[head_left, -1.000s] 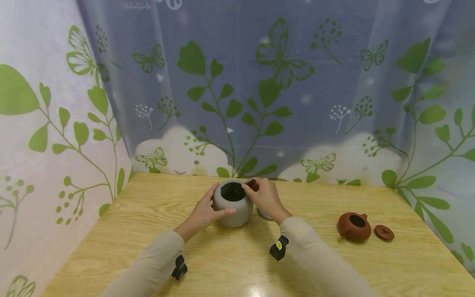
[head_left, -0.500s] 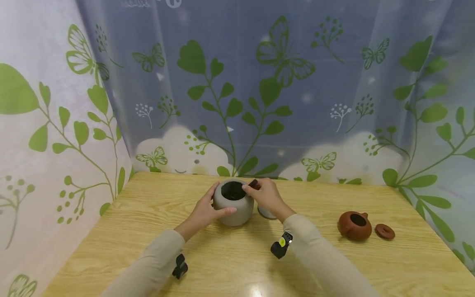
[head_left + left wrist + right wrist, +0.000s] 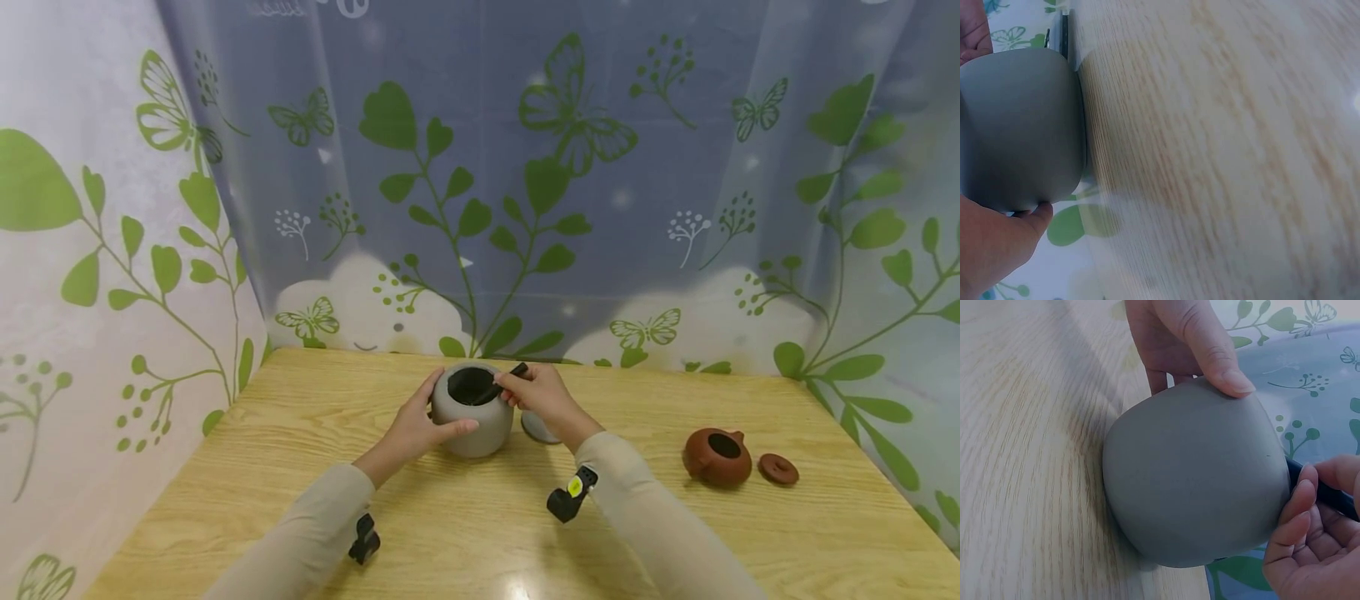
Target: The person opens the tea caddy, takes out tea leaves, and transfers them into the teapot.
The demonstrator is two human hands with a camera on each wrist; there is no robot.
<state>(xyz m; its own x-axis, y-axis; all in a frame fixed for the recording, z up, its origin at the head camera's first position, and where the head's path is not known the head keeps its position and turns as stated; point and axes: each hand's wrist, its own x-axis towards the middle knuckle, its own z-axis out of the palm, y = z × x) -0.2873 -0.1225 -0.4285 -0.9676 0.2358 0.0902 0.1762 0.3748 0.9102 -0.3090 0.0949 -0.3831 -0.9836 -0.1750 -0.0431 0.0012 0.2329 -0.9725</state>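
"Where's the grey jar (image 3: 486, 433)?"

"I log it on the table (image 3: 450, 533), left hand (image 3: 415, 425) cupped round its left side, presumably steadying it."

"Right hand (image 3: 545, 396)?"

"Pinching a dark stick (image 3: 520, 370), slanted into the jar's mouth. Clay teapot (image 3: 701, 467) noted well right of the jar."

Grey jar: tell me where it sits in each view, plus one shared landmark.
Head: the jar is at lower middle.
Left wrist: at the left edge, partly cut off.
Right wrist: large, near the centre.
Shared landmark: the left hand, holding it.
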